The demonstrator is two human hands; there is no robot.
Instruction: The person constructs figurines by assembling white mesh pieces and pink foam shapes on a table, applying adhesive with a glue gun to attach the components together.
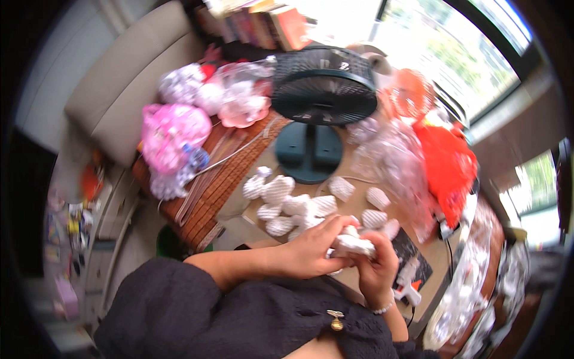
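Observation:
Over the front of the table, my left hand (314,247) and my right hand (379,262) grip one bunched white ribbed piece (356,245) between them. Fingers cover part of it, and blur hides its exact shape. Just beyond my left hand lies a heap of similar white ribbed pieces (296,204), soft-looking and cupped. Several more, such as this white piece (374,218), are spread out past my right hand. A white hot glue gun (408,289) with an orange trigger rests on a dark marbled board (426,264), right of my right wrist.
A dark green desk fan (323,87) stands behind the heap. Pink bundles (175,134) sit on a brown woven mat (237,179) to the left. Clear plastic bags (394,166) and a red plastic bag (448,166) crowd the right. The glue gun's cord (411,316) hangs near the table edge.

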